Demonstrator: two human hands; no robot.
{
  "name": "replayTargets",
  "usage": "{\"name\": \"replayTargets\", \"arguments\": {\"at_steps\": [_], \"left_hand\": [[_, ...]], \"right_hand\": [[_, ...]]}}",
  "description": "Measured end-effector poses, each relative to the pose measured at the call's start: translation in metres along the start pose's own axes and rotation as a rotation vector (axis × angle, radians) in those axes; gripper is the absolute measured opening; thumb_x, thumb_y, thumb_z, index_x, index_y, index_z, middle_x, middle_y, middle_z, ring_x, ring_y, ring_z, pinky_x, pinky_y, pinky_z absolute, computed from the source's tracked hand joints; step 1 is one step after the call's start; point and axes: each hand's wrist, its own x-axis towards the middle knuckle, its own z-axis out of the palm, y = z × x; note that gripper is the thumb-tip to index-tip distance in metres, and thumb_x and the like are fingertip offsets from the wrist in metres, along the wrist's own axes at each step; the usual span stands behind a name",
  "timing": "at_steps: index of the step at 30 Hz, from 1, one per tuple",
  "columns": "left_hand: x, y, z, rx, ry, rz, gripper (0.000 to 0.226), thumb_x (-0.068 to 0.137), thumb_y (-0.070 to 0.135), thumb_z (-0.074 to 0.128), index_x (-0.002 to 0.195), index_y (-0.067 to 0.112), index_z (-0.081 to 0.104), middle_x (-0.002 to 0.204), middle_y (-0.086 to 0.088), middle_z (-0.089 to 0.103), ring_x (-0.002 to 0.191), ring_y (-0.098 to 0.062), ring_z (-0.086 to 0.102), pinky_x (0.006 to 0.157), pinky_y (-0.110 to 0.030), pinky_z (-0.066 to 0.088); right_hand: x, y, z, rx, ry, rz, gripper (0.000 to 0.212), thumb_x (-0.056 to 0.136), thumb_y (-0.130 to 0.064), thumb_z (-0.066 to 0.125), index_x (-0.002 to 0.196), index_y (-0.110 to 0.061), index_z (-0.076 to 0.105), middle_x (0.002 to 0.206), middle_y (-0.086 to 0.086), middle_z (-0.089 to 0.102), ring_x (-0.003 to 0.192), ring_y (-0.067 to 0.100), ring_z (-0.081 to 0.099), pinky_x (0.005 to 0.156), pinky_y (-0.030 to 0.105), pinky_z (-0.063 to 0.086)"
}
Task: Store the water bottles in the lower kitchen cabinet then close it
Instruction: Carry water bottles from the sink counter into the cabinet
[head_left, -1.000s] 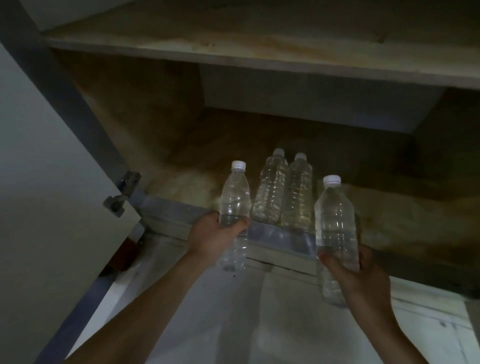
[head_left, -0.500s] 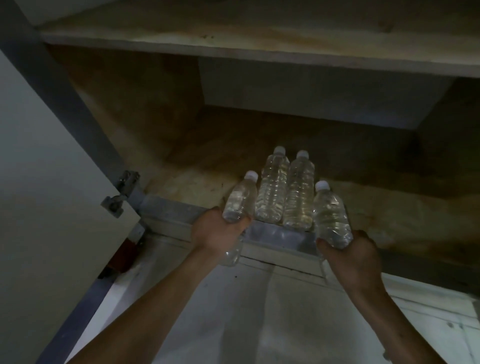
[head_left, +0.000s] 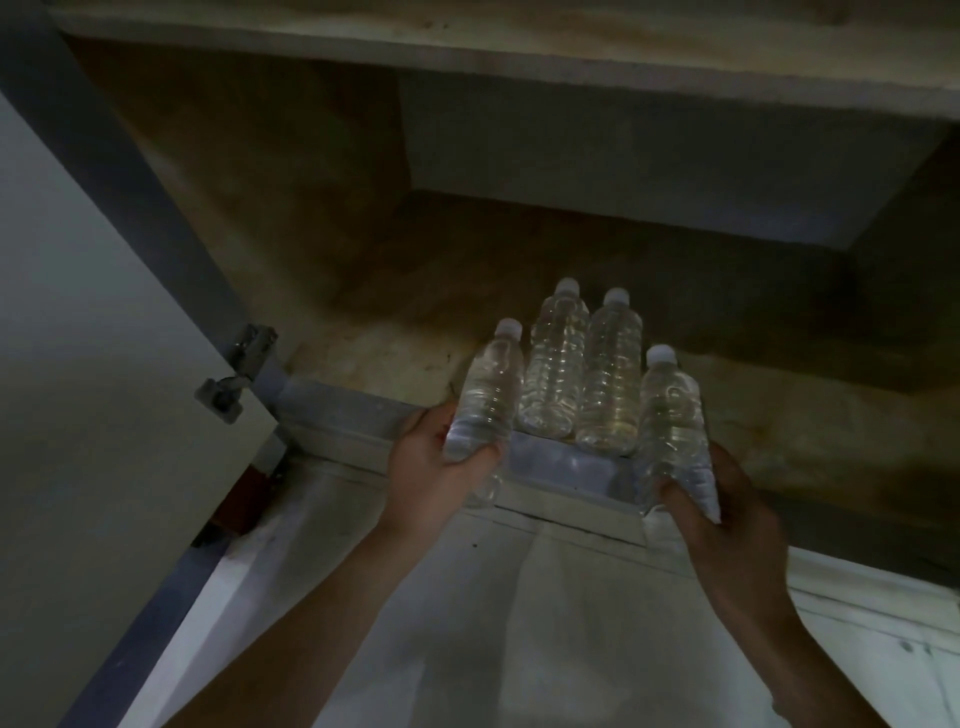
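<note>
Two clear water bottles with white caps (head_left: 555, 364) (head_left: 612, 374) stand side by side just inside the front edge of the open lower cabinet (head_left: 363, 364). My left hand (head_left: 431, 467) grips a third bottle (head_left: 488, 400) by its lower part, tilted inward at the left of the pair. My right hand (head_left: 727, 514) grips a fourth bottle (head_left: 672, 426) by its base, tilted inward at the right of the pair. Both held bottles hang over the cabinet's front sill (head_left: 561, 457).
The cabinet door (head_left: 93, 415) stands open at the left on a metal hinge (head_left: 234, 374). A shelf board (head_left: 519, 47) spans the top of the compartment. The cabinet floor stretches back and to the right of the bottles. White floor (head_left: 519, 623) lies below.
Both hands have moved forward and tilted their bottles toward the cabinet, bringing them up close beside the two standing bottles.
</note>
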Motion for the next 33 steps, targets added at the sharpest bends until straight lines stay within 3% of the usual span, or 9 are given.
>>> {"name": "replayTargets", "arguments": {"at_steps": [2, 5, 8, 11, 14, 19, 27, 30, 33], "left_hand": [[0.009, 0.002, 0.001, 0.020, 0.006, 0.006, 0.032, 0.072, 0.025, 0.083, 0.100, 0.029, 0.069, 0.098, 0.008, 0.066, 0.082, -0.002, 0.064, 0.064, -0.011, 0.048], [0.023, 0.003, 0.006, -0.004, -0.002, 0.037, 0.037, 0.072, 0.025, 0.083, 0.103, 0.037, 0.067, 0.103, 0.012, 0.058, 0.091, -0.009, 0.064, 0.079, -0.030, 0.056], [0.036, 0.003, 0.013, -0.030, 0.003, 0.046, 0.035, 0.071, 0.033, 0.082, 0.097, 0.048, 0.065, 0.105, 0.010, 0.058, 0.096, -0.012, 0.064, 0.087, -0.037, 0.055], [0.048, 0.002, 0.020, -0.031, 0.009, 0.040, 0.039, 0.070, 0.039, 0.079, 0.106, 0.040, 0.067, 0.107, 0.007, 0.057, 0.099, -0.015, 0.063, 0.087, -0.034, 0.054], [0.057, 0.002, 0.024, -0.038, 0.008, 0.025, 0.040, 0.076, 0.028, 0.081, 0.113, 0.032, 0.066, 0.110, 0.002, 0.055, 0.099, -0.014, 0.062, 0.081, -0.022, 0.050], [0.067, 0.000, 0.028, -0.052, 0.011, 0.031, 0.040, 0.074, 0.028, 0.082, 0.106, 0.042, 0.063, 0.111, 0.002, 0.054, 0.098, -0.014, 0.061, 0.086, -0.032, 0.053], [0.080, -0.001, 0.034, -0.034, 0.004, 0.046, 0.044, 0.075, 0.025, 0.082, 0.117, 0.028, 0.067, 0.112, 0.001, 0.053, 0.097, -0.013, 0.059, 0.071, -0.013, 0.044], [0.084, -0.002, 0.036, -0.022, 0.008, 0.053, 0.043, 0.074, 0.028, 0.082, 0.114, 0.026, 0.069, 0.112, 0.002, 0.053, 0.098, -0.015, 0.059, 0.072, -0.016, 0.046], [0.089, -0.003, 0.038, -0.019, 0.013, 0.046, 0.041, 0.068, 0.038, 0.081, 0.106, 0.031, 0.069, 0.111, 0.006, 0.054, 0.099, -0.016, 0.061, 0.079, -0.027, 0.053]], "right_hand": [[0.006, 0.000, 0.002, 0.050, 0.001, 0.007, 0.039, 0.086, -0.021, 0.072, 0.123, -0.027, 0.063, 0.103, -0.007, 0.069, 0.089, -0.010, 0.060, 0.068, 0.003, 0.041], [0.017, 0.003, 0.004, 0.108, -0.001, -0.003, 0.037, 0.086, -0.019, 0.072, 0.120, -0.031, 0.063, 0.103, -0.012, 0.068, 0.096, -0.002, 0.061, 0.073, 0.012, 0.041], [0.026, 0.008, 0.005, 0.119, -0.022, -0.044, 0.037, 0.087, -0.016, 0.071, 0.119, -0.033, 0.064, 0.105, -0.018, 0.069, 0.099, -0.004, 0.063, 0.072, 0.009, 0.045], [0.036, 0.009, 0.005, 0.117, -0.043, -0.087, 0.036, 0.088, -0.013, 0.069, 0.118, -0.032, 0.065, 0.103, -0.017, 0.072, 0.098, -0.004, 0.065, 0.071, 0.008, 0.049], [0.044, 0.009, 0.007, 0.116, -0.047, -0.127, 0.037, 0.089, -0.012, 0.069, 0.118, -0.034, 0.064, 0.102, -0.020, 0.071, 0.098, -0.005, 0.065, 0.072, 0.006, 0.049], [0.058, 0.010, 0.010, 0.137, -0.039, -0.132, 0.039, 0.089, -0.014, 0.069, 0.123, -0.033, 0.064, 0.110, -0.023, 0.069, 0.104, -0.008, 0.062, 0.077, 0.004, 0.047], [0.074, 0.013, 0.021, 0.107, -0.013, -0.088, 0.035, 0.089, -0.023, 0.069, 0.122, -0.033, 0.063, 0.107, -0.020, 0.069, 0.098, -0.007, 0.064, 0.080, 0.020, 0.050], [0.076, 0.013, 0.023, 0.101, 0.014, -0.081, 0.037, 0.088, -0.022, 0.071, 0.120, -0.037, 0.060, 0.104, -0.026, 0.066, 0.093, -0.015, 0.061, 0.078, 0.015, 0.048], [0.078, 0.014, 0.024, 0.079, 0.061, -0.105, 0.037, 0.086, -0.019, 0.074, 0.115, -0.039, 0.061, 0.102, -0.024, 0.066, 0.093, -0.014, 0.062, 0.081, 0.016, 0.049]]}}
